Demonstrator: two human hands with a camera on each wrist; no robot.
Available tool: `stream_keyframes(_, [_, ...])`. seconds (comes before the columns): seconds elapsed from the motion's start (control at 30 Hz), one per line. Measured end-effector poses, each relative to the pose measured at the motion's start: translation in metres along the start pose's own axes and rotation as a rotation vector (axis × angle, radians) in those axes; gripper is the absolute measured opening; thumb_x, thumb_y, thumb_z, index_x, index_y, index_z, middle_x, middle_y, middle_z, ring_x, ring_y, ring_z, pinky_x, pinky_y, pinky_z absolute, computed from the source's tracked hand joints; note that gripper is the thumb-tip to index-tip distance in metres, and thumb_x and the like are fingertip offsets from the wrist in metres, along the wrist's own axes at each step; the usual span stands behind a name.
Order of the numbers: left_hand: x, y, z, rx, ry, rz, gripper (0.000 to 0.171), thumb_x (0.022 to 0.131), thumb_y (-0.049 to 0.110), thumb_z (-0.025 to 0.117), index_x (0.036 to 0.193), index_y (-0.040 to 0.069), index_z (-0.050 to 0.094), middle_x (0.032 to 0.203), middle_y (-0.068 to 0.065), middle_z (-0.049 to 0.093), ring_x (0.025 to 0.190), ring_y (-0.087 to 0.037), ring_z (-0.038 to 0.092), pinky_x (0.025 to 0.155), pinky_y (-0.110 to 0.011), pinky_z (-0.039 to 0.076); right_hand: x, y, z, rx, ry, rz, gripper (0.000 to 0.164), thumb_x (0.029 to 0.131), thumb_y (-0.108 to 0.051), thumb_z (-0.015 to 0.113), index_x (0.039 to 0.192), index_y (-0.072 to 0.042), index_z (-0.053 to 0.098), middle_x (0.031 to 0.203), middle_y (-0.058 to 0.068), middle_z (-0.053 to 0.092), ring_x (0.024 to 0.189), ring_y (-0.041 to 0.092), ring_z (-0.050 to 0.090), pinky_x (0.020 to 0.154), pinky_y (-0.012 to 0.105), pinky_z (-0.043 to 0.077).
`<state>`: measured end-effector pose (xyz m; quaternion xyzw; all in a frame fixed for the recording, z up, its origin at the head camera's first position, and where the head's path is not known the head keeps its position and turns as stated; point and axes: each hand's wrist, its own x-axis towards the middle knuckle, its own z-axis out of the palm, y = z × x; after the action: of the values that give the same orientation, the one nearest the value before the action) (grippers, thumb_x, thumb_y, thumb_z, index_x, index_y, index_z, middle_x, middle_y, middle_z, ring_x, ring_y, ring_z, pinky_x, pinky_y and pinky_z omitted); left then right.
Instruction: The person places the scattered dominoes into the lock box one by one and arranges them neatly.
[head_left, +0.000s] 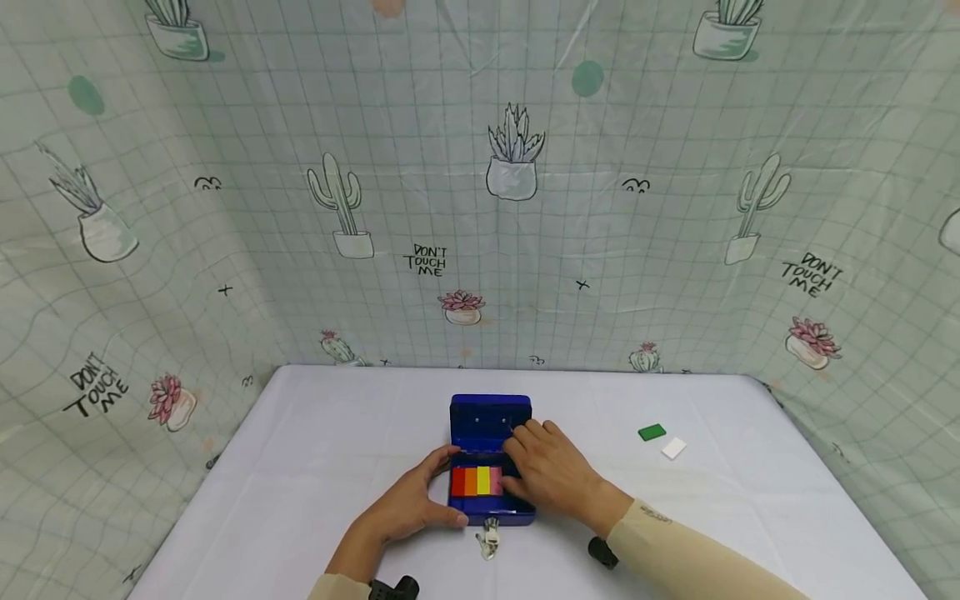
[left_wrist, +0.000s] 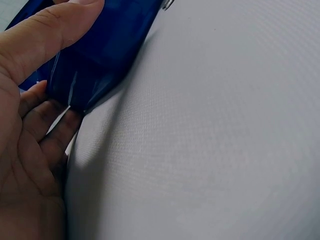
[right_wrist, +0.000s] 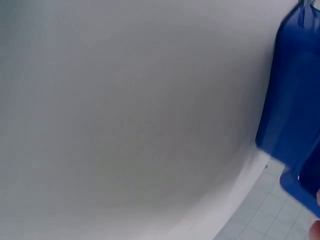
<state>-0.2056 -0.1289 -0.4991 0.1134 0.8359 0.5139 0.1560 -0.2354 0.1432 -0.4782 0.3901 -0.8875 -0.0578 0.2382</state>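
On the desk (head_left: 360, 425): blue box (head_left: 517, 518), lid raised, coloured blocks (head_left: 471, 482) inside; left hand (head_left: 408, 502) gripping the box's left side; right hand (head_left: 557, 472) at its right, grip unclear.

Both hands (head_left: 408, 502) (head_left: 555, 475) are at an open blue box (head_left: 480, 507) of blocks (head_left: 471, 481).

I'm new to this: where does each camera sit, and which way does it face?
Head: worn on the head, looking forward and down at the blue box; sleeves, left grip and right grip show.
Left wrist: on that wrist, facing the blue box's side; thumb and fingers show.
Right wrist: on that wrist, facing white tabletop, blue box at right; right fingers barely show.
Both wrist views share blue box and tabletop.
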Motion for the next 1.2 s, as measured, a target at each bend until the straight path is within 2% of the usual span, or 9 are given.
stream_keyframes(0.3, [-0.002,0.0,0.002,0.035,0.029,-0.033,0.108,0.071,0.036,0.099,0.161,0.02,0.041,0.165,-0.018,0.043,0.153,-0.045,0.036,0.121,-0.076,0.023,-0.02,0.029,-0.003,0.043,0.145,0.074,0.039,0.092,-0.044,0.079,0.107,-0.01,0.065,0.094,0.001,0.062,0.084,0.019,0.051,0.07,0.03,0.036])
stream_keyframes(0.47, [-0.001,0.0,0.002,0.028,0.033,-0.029,0.108,0.071,0.034,0.099,0.161,0.018,0.041,0.165,-0.018,0.044,0.153,-0.045,0.037,0.122,-0.075,0.023,-0.039,0.053,0.0,0.039,0.212,0.135,0.04,0.087,-0.037,0.082,0.106,-0.007,0.065,0.094,0.004,0.063,0.084,0.023,0.054,0.07,0.034,0.039])
stream_keyframes(0.6, [-0.001,0.0,0.002,0.026,0.034,-0.028,0.108,0.071,0.034,0.1,0.161,0.018,0.041,0.165,-0.019,0.043,0.153,-0.046,0.036,0.122,-0.075,0.023,-0.058,0.073,0.002,0.024,0.228,0.187,0.043,0.084,-0.034,0.083,0.106,-0.003,0.065,0.094,0.008,0.064,0.084,0.028,0.056,0.07,0.038,0.042])
stream_keyframes(0.83, [0.0,0.0,0.002,0.014,0.024,-0.02,0.108,0.071,0.032,0.1,0.161,0.019,0.04,0.166,-0.02,0.042,0.154,-0.046,0.035,0.122,-0.074,0.023,-0.094,0.104,-0.002,0.003,0.19,0.274,0.047,0.082,-0.031,0.084,0.11,0.001,0.064,0.094,0.012,0.064,0.085,0.033,0.058,0.069,0.044,0.045])
stream_keyframes(1.07, [0.002,-0.002,0.002,0.017,0.018,-0.01,0.109,0.071,0.033,0.099,0.161,0.018,0.04,0.165,-0.02,0.042,0.154,-0.045,0.036,0.123,-0.074,0.023,-0.131,0.129,-0.005,0.026,0.021,0.411,0.055,0.084,-0.034,0.084,0.119,0.003,0.061,0.101,0.015,0.063,0.092,0.035,0.056,0.075,0.05,0.044])
stream_keyframes(1.2, [0.001,-0.001,0.002,0.02,0.017,-0.015,0.109,0.071,0.033,0.099,0.161,0.019,0.04,0.166,-0.019,0.042,0.154,-0.045,0.035,0.122,-0.074,0.022,-0.147,0.14,-0.005,0.025,-0.035,0.454,0.057,0.085,-0.034,0.083,0.12,0.004,0.061,0.103,0.018,0.062,0.094,0.037,0.056,0.076,0.053,0.044])
